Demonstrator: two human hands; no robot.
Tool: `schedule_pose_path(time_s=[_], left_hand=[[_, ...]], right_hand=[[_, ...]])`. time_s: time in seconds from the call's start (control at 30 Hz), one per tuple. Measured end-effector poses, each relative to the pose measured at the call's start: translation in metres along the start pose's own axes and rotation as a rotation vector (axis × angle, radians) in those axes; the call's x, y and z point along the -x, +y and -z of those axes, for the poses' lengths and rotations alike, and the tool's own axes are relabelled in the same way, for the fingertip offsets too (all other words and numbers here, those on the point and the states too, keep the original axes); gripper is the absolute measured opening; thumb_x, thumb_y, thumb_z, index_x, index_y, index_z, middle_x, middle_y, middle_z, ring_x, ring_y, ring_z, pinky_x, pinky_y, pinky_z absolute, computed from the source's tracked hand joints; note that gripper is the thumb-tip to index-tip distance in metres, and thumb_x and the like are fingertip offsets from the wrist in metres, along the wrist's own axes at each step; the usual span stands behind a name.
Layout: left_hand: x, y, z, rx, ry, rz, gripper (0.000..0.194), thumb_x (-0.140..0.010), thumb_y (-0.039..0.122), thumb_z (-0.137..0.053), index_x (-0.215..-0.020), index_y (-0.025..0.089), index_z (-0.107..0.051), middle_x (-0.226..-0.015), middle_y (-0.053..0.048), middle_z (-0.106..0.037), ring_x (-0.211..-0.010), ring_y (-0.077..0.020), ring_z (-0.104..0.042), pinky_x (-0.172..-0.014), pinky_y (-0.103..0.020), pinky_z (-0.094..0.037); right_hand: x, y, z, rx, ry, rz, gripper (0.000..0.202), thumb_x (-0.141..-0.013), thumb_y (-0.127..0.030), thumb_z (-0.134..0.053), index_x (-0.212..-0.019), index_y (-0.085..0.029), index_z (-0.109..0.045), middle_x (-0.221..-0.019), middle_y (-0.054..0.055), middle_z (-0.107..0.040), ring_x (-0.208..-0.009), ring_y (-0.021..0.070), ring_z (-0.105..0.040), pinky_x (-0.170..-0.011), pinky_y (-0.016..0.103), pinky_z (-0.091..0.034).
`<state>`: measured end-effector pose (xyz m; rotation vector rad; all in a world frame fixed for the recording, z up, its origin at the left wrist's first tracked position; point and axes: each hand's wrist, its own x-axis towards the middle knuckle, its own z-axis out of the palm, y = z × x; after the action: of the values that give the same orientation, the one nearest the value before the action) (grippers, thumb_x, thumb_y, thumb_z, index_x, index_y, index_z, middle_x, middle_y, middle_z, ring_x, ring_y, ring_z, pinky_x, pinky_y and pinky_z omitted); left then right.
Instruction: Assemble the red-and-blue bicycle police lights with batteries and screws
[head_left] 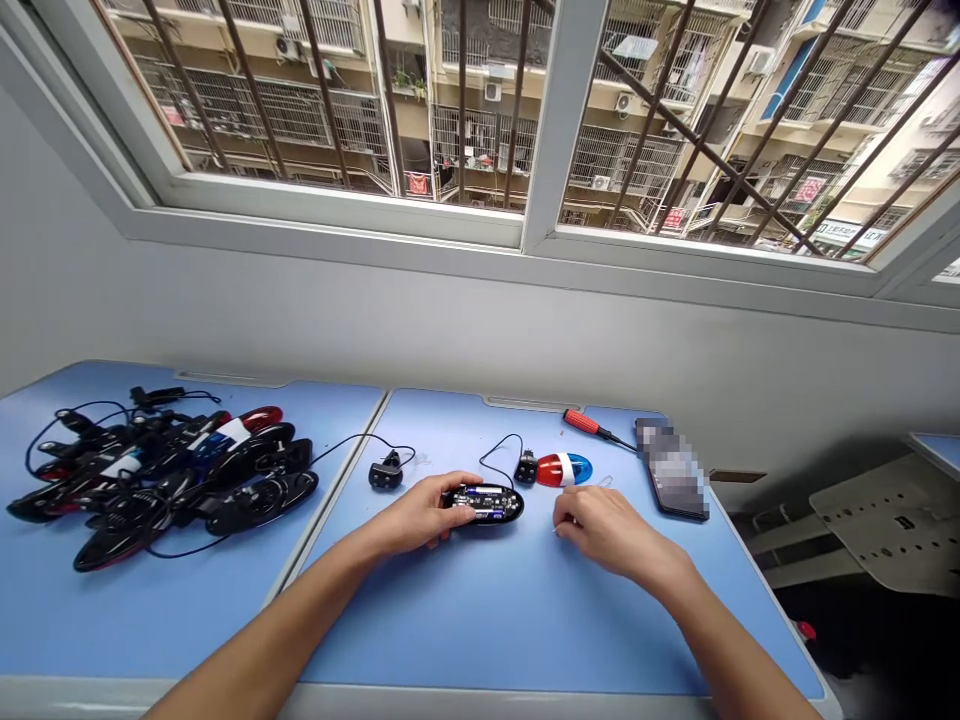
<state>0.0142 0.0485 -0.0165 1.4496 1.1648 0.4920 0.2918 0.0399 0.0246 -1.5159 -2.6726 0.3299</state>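
My left hand (426, 515) grips a black oval battery housing (495, 505) at its left end. The housing lies with its inside facing up, showing a circuit board and batteries with blue-and-silver wrappers. A thin black wire runs from it to a small black button unit (526, 467). Beside that unit lies a red, white and blue light cover (564, 469). Just below the cover, my right hand (604, 528) is closed with its fingertips pinched near the tabletop. A tiny pale tip shows at the fingers, too small to name.
Several black electronic bike horns (202, 460) with red and blue covers are heaped on the left desk. One wire leads to a black button unit (386, 471). A red-handled screwdriver (589, 425) and a phone (671, 470) lie at the right. Behind the desks is a wall (450, 320).
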Motion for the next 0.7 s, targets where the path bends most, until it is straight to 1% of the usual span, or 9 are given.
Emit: schedule_pose_path(time_s=[0.1,0.2,0.27,0.33,0.43,0.5,0.6,0.63,0.7], left_hand=[[0.004,0.004,-0.004,-0.041,-0.036,-0.010,0.055,-0.081,0.040,-0.064,-0.132,0.022,-0.055,-0.076,0.000,-0.061,-0.057,-0.0131,-0.053,-0.047,-0.020,-0.037],[0.008,0.010,-0.004,-0.176,-0.008,-0.077,0.049,-0.082,0.038,-0.062,-0.129,0.021,-0.059,-0.092,-0.004,-0.067,-0.066,-0.0151,-0.055,-0.060,-0.024,-0.042],[0.009,0.011,-0.003,-0.302,0.037,-0.133,0.047,-0.083,0.041,-0.061,-0.126,0.022,-0.062,-0.102,-0.006,-0.067,-0.076,-0.0182,-0.057,-0.069,-0.026,-0.044],[0.008,0.009,-0.003,-0.415,0.080,-0.174,0.046,-0.086,0.046,-0.058,-0.126,0.024,-0.063,-0.102,-0.005,-0.066,-0.082,-0.0204,-0.058,-0.074,-0.028,-0.045],[0.007,0.004,-0.003,-0.569,0.167,-0.193,0.044,-0.091,0.049,-0.051,-0.126,0.025,-0.063,-0.095,-0.004,-0.065,-0.079,-0.0204,-0.059,-0.074,-0.029,-0.044],[0.006,0.006,-0.005,-0.665,0.284,-0.220,0.043,-0.093,0.049,-0.048,-0.125,0.025,-0.063,-0.096,-0.004,-0.064,-0.073,-0.0190,-0.058,-0.071,-0.030,-0.044],[0.003,0.026,-0.010,-0.782,0.443,-0.336,0.038,-0.095,0.046,-0.046,-0.120,0.025,-0.065,-0.099,-0.005,-0.065,-0.075,-0.0198,-0.058,-0.068,-0.030,-0.043],[0.001,0.037,-0.014,-0.819,0.454,-0.385,0.035,-0.095,0.044,-0.047,-0.118,0.026,-0.065,-0.101,-0.005,-0.066,-0.080,-0.0212,-0.059,-0.068,-0.029,-0.043],[-0.008,0.065,-0.024,-0.905,0.396,-0.452,0.028,-0.094,0.038,-0.052,-0.116,0.027,-0.066,-0.104,-0.005,-0.067,-0.093,-0.0235,-0.059,-0.070,-0.029,-0.044]], right_hand=[[0.011,0.021,0.005,-0.049,0.031,-0.130,0.021,-0.080,-0.008,-0.057,-0.069,-0.024,-0.066,-0.076,-0.002,-0.069,-0.067,0.0146,-0.060,-0.057,0.025,-0.032],[0.016,0.034,0.000,-0.097,0.074,-0.198,0.019,-0.082,-0.012,-0.055,-0.073,-0.024,-0.067,-0.080,-0.001,-0.069,-0.070,0.0155,-0.061,-0.060,0.025,-0.035],[0.016,0.038,-0.006,-0.129,0.080,-0.213,0.018,-0.081,-0.012,-0.055,-0.073,-0.024,-0.066,-0.079,-0.001,-0.069,-0.071,0.0152,-0.061,-0.061,0.024,-0.035],[0.017,0.038,-0.011,-0.152,0.080,-0.215,0.018,-0.080,-0.010,-0.056,-0.072,-0.024,-0.066,-0.076,-0.002,-0.069,-0.070,0.0145,-0.061,-0.061,0.024,-0.035],[0.019,0.038,-0.014,-0.181,0.085,-0.224,0.018,-0.078,-0.009,-0.059,-0.070,-0.023,-0.065,-0.075,-0.002,-0.069,-0.069,0.0142,-0.061,-0.061,0.024,-0.034],[0.021,0.039,-0.014,-0.203,0.089,-0.233,0.016,-0.077,-0.010,-0.061,-0.070,-0.023,-0.066,-0.073,-0.003,-0.069,-0.070,0.0145,-0.062,-0.061,0.024,-0.033],[0.024,0.042,-0.013,-0.233,0.102,-0.247,0.013,-0.076,-0.013,-0.065,-0.071,-0.024,-0.067,-0.069,-0.003,-0.069,-0.069,0.0152,-0.062,-0.060,0.024,-0.032],[0.025,0.043,-0.013,-0.240,0.114,-0.253,0.012,-0.077,-0.014,-0.065,-0.070,-0.024,-0.067,-0.069,-0.003,-0.069,-0.069,0.0156,-0.062,-0.060,0.024,-0.032],[0.025,0.046,-0.011,-0.248,0.158,-0.277,0.014,-0.080,-0.017,-0.062,-0.070,-0.024,-0.068,-0.072,-0.001,-0.070,-0.072,0.0164,-0.063,-0.060,0.024,-0.032]])
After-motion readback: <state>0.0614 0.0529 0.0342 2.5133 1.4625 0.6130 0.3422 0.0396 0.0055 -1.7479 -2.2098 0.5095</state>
